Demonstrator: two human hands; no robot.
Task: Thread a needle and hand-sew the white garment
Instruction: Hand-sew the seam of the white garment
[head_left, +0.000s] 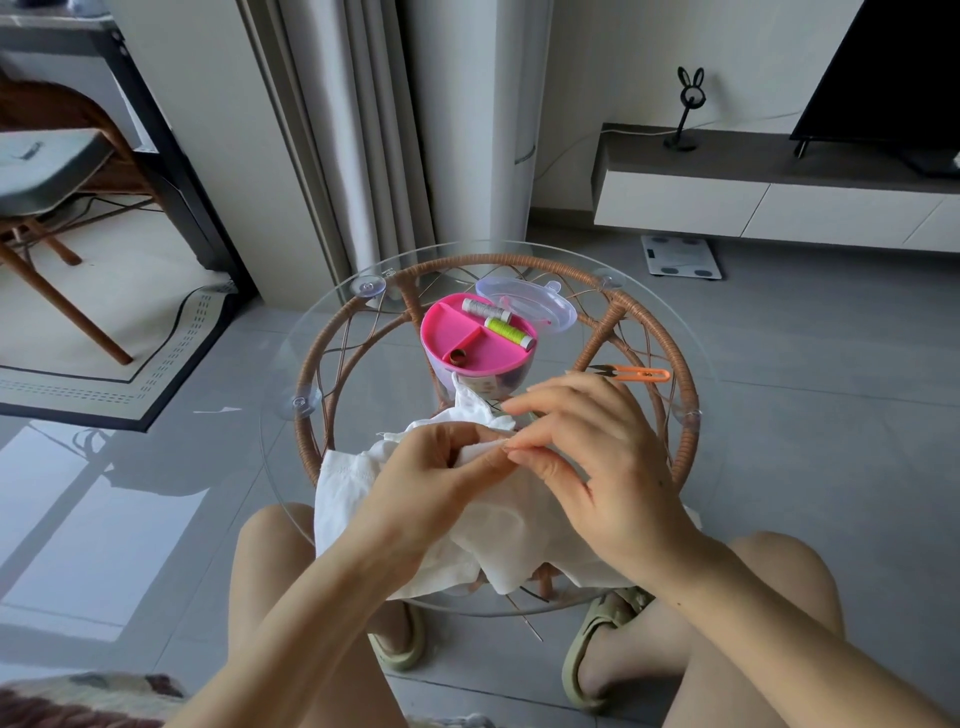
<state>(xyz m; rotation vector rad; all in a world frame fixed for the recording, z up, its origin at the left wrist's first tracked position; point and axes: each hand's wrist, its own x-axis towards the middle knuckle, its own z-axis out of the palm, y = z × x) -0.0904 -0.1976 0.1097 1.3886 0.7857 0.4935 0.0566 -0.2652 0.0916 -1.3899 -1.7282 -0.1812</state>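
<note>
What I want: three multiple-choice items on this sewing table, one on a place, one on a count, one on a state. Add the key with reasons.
1. Where do the orange snips lie?
A. in the pink tray
B. on the glass table, right of the tray
C. on the floor

2. How many thread spools lie in the pink tray?
A. one
B. two
C. four

3. How is the kit's clear lid?
A. shut on the tray
B. off, lying behind the tray
C. upright on the floor

Key: 1 B, the snips rest on the glass beside the tray; 2 B, one grey and one lime-green spool lie there; 3 B, the tray's compartments show uncovered.
</note>
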